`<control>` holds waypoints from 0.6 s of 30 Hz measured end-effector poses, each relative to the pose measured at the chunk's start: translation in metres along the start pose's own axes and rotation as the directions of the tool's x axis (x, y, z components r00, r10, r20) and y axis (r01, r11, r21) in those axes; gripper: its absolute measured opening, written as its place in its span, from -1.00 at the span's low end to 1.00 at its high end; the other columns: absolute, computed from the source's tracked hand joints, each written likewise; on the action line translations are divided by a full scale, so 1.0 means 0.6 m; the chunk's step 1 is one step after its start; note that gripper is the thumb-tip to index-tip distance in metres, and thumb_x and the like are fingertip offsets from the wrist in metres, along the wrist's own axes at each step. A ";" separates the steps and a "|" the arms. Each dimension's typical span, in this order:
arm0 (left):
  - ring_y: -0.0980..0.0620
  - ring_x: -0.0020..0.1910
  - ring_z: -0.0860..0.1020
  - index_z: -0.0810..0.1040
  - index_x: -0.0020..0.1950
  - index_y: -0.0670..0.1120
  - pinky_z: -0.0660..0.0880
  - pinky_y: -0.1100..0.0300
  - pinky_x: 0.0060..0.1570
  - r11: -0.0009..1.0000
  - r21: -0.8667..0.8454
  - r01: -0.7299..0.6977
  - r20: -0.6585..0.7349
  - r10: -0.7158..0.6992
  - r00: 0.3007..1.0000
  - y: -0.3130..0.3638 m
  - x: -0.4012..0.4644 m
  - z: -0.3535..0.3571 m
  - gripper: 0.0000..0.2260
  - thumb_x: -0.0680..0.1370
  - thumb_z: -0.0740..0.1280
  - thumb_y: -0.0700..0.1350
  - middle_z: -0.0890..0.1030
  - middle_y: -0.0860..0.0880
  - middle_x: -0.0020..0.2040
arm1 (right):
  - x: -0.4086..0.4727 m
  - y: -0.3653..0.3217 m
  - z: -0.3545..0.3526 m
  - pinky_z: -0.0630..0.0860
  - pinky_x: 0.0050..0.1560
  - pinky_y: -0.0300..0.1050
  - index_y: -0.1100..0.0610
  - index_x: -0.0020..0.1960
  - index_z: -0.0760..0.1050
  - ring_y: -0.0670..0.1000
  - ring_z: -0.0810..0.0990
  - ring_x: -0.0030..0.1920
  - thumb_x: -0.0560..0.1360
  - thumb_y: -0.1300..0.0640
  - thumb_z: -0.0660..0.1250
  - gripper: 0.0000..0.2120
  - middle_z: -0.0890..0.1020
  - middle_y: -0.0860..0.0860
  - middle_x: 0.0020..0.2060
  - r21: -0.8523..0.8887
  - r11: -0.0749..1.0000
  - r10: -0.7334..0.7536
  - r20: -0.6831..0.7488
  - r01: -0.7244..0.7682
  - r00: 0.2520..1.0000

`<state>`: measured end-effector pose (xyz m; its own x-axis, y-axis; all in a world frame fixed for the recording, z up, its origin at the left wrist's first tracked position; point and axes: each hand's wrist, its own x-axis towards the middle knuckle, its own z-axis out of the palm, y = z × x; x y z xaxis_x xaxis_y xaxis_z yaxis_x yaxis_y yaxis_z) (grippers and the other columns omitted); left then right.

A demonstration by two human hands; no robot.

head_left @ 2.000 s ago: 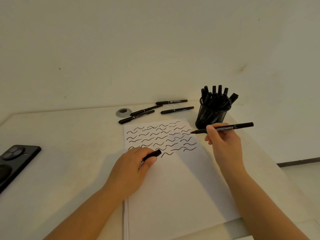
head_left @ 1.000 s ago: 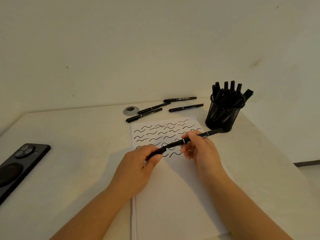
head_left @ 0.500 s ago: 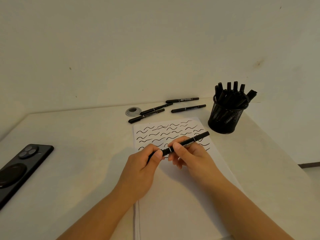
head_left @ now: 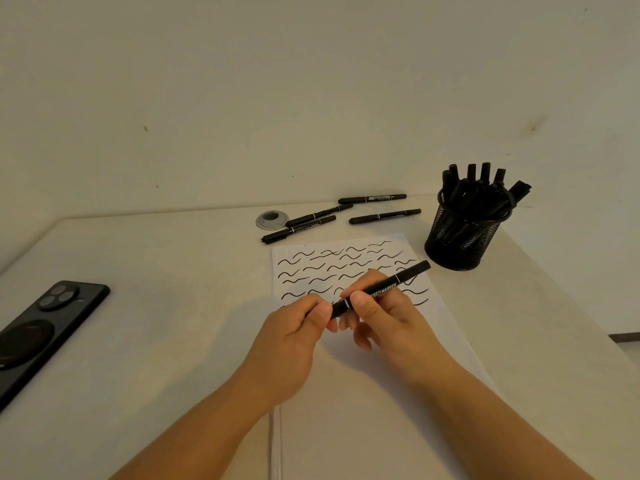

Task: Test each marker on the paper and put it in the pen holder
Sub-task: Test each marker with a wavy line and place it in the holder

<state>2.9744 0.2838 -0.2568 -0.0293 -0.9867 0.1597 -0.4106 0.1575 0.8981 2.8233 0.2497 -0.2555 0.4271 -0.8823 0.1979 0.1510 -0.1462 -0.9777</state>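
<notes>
Both hands meet over the white paper, which carries rows of black wavy test strokes. My right hand pinches the barrel of a black marker that slants up to the right. My left hand grips the marker's lower left end, where the cap sits on it. The black mesh pen holder stands at the back right, packed with several black markers. Several more black markers lie on the table behind the paper.
A black phone lies face down near the table's left edge. A round grey cable grommet sits by the loose markers. The wall runs close behind the table, and the table's right edge falls off past the holder.
The right hand brought the uncapped marker down from near the holder to the cap in the left hand. The cap is now on the marker's end, with both hands holding it.
</notes>
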 end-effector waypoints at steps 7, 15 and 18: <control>0.15 -0.48 0.27 0.43 -0.32 0.07 0.24 0.26 -0.39 0.994 -0.093 0.059 -0.070 -0.066 0.995 -0.001 0.008 -0.008 -0.74 0.58 0.18 -0.09 0.37 0.13 -0.51 | 0.001 0.005 0.011 0.34 -0.44 -0.17 0.06 -0.11 0.55 -0.04 0.48 -0.38 0.52 0.08 0.25 -0.88 0.56 -0.03 -0.45 -0.047 0.998 0.040 -0.088 -0.044 0.995; 0.17 -0.50 0.30 0.45 -0.35 0.12 0.28 0.35 -0.44 0.975 -0.222 0.019 -0.331 -0.093 0.939 -0.007 0.021 -0.036 -0.71 0.56 0.21 -0.11 0.39 0.11 -0.52 | 0.005 -0.003 -0.018 0.41 -0.44 -0.28 -0.04 -0.26 0.62 -0.12 0.51 -0.37 0.46 0.22 0.33 -0.78 0.64 -0.02 -0.38 -0.035 0.999 0.017 -0.297 -0.029 0.955; 0.20 -0.49 0.34 0.45 -0.28 0.10 0.28 0.40 -0.45 0.995 -0.104 -0.014 -0.338 -0.022 0.941 -0.009 0.026 -0.036 -0.79 0.55 0.23 -0.09 0.45 0.13 -0.50 | 0.003 -0.007 -0.006 0.33 -0.34 -0.39 -0.17 -0.25 0.60 -0.21 0.44 -0.39 0.41 0.16 0.41 -0.78 0.59 -0.16 -0.41 -0.367 0.930 -0.049 -0.212 -0.033 0.976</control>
<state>2.9960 0.2684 -0.2506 0.2898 -0.9184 0.2692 -0.3136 0.1747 0.9334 2.8202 0.2472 -0.2516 0.2200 -0.9488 0.2264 -0.2006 -0.2712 -0.9414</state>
